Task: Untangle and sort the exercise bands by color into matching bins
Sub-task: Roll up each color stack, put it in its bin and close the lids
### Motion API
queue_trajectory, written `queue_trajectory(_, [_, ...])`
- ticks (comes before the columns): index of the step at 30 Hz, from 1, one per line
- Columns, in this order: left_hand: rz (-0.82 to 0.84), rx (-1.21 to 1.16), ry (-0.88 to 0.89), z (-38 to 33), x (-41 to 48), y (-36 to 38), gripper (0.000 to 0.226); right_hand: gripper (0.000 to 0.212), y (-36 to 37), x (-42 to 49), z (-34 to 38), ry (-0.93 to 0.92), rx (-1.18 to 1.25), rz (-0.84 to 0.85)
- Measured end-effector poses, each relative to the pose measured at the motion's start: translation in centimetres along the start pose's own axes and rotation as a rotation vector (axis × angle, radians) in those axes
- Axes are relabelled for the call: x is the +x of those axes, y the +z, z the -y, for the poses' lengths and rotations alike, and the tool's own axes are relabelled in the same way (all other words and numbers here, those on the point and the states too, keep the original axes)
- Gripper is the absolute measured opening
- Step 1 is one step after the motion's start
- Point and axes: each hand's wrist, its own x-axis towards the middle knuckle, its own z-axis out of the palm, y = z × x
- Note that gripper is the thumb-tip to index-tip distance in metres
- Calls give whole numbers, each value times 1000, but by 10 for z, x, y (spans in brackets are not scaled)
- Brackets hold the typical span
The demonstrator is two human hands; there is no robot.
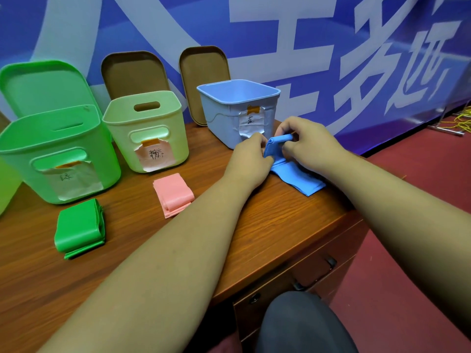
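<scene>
A: What stands on the wooden desk (267, 225)?
B: The green bin (15, 169) stands far left of the blue bin (219, 115), with the pale green bin (175, 128) between them. A folded green band (80, 228) and a pink band (173, 194) lie forward-left of the blue bin.
A: And the hands?
B: Just before the blue bin, the left hand (248, 161) and right hand (308, 141) both pinch the blue band (298, 177) at its folded end, fingers apparently curled. Its tail lies flat.

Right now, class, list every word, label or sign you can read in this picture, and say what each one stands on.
"蓝": blue-bin label on the blue bin.
"绿", faint: green-bin label on the green bin.
Perhaps "粉", scribbled over, unsure: middle label on the pale green bin.
Banner: huge white characters, cropped, not readable whole.
</scene>
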Motion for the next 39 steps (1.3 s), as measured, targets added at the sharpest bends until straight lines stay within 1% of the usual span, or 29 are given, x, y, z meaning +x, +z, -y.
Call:
queue_trajectory(2, [7, 52, 57, 0, -1, 2, 22, 31, -3, -7, -1, -11, 1, -3])
queue_trajectory(7, [33, 3, 125, 1, -5, 0, 22, 27, -10, -32, -5, 6, -24, -37])
queue_trajectory(13, [93, 16, 196, -2, -11, -5, 17, 30, -8, -61, -6, 8, -79, -54])
queue_trajectory(15, [133, 19, 209, -3, -13, -7, 19, 31, -6, -65, -9, 27, -108, -51])
queue_trajectory(17, [176, 16, 213, -4, -14, -9, 27, 33, -3, -69, -12, 46, -133, -44])
queue_trajectory(21, [215, 0, 201, -6, -18, -12, 40, 36, 2, -74, -16, 57, -150, -82])
queue_trajectory(23, [202, -49, 146, -9, -20, -14, 43, 40, 3, -75, -15, 78, -122, -122])
queue_trajectory(25, [183, -109, 72, -12, -21, -15, 38, 42, 4, -76, -12, 122, -70, -148])
queue_trajectory(27, [168, -151, 6, -11, -20, -14, 29, 41, 4, -77, -9, 160, -11, -159])
queue_trajectory(28, [170, -152, -13, -10, -19, -13, 28, 40, 3, -78, -9, 174, 19, -161])
queue_trajectory(31, [201, -63, 23, -9, -21, -9, 33, 34, 1, -78, -8, 204, 83, -161])
queue_trajectory(33, [192, -42, 50, -9, -22, -8, 29, 31, 0, -77, -6, 198, 81, -152])
queue_trajectory(36, [178, -90, 34, -10, -23, -12, 25, 22, 0, -75, -6, 170, 19, -102])
queue_trajectory(39, [174, -133, 27, -8, -24, -10, 27, 26, 2, -71, -11, 202, -31, -60])
